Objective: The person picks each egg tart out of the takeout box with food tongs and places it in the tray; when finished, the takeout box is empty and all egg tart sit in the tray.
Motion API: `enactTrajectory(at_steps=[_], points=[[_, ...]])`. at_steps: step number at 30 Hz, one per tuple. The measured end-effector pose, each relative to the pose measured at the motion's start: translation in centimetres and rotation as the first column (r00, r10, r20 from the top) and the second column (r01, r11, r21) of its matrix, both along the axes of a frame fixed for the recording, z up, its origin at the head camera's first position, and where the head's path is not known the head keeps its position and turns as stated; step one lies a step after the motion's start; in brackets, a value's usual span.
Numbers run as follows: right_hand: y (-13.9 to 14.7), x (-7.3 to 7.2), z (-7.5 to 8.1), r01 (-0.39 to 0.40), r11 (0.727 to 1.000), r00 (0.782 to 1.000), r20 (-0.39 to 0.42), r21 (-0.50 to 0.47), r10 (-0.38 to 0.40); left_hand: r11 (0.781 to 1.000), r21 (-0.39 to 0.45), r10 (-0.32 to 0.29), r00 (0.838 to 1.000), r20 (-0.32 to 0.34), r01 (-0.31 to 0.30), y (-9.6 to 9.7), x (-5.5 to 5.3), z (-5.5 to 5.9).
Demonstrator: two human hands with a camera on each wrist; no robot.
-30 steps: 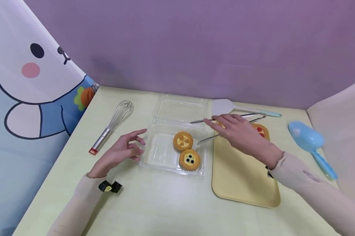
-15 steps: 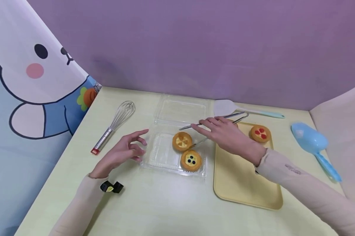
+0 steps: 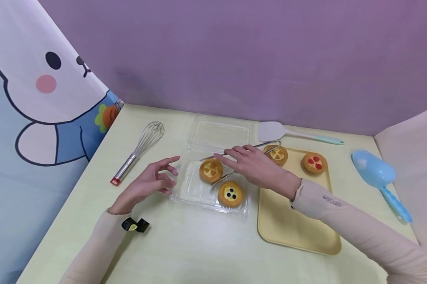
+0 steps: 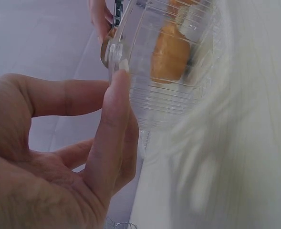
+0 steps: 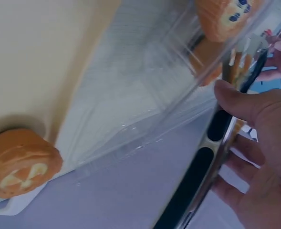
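Note:
My right hand (image 3: pixel 249 163) grips metal tongs (image 5: pixel 190 188) with dark handle inlays. The tongs' tips straddle a tart with a wedge-patterned top (image 3: pixel 211 170), inside an open clear plastic container (image 3: pixel 190 193). Beside that tart, toward the front of the container, is a tart with blueberry-like dots (image 3: pixel 231 194). My left hand (image 3: pixel 144 183) stays at the container's left side with its fingers loosely bent, fingertips close to the rim in the left wrist view. It holds nothing.
A tan tray (image 3: pixel 295 221) to the right bears another wedge-topped tart (image 3: pixel 278 156) and a red-topped tart (image 3: pixel 314 163). A whisk (image 3: pixel 139 152) lies at left, a spatula (image 3: pixel 272 131) behind the tray and a blue scoop (image 3: pixel 373 169) far right.
My right hand has moved left with the tongs, from beside the wedge-topped tart to around it. That tart has shifted left, away from the blueberry-dotted one. My left hand has barely moved.

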State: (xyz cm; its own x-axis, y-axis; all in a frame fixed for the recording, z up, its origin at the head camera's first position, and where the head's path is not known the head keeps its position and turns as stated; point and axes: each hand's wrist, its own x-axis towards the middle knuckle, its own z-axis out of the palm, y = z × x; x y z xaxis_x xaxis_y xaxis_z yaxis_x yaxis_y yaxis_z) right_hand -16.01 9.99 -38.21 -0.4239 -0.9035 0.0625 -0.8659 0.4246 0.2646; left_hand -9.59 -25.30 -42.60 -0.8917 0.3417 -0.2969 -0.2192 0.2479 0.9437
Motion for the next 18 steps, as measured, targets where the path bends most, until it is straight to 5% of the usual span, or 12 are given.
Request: enactTrajectory(at_steps=[18], points=[[-1.4, 0.5, -0.1, 0.018, 0.998, 1.0, 0.008, 0.059, -0.018, 1.0, -0.007, 0.008, 1.0, 0.01, -0.008, 0.0, 0.0, 0.1]])
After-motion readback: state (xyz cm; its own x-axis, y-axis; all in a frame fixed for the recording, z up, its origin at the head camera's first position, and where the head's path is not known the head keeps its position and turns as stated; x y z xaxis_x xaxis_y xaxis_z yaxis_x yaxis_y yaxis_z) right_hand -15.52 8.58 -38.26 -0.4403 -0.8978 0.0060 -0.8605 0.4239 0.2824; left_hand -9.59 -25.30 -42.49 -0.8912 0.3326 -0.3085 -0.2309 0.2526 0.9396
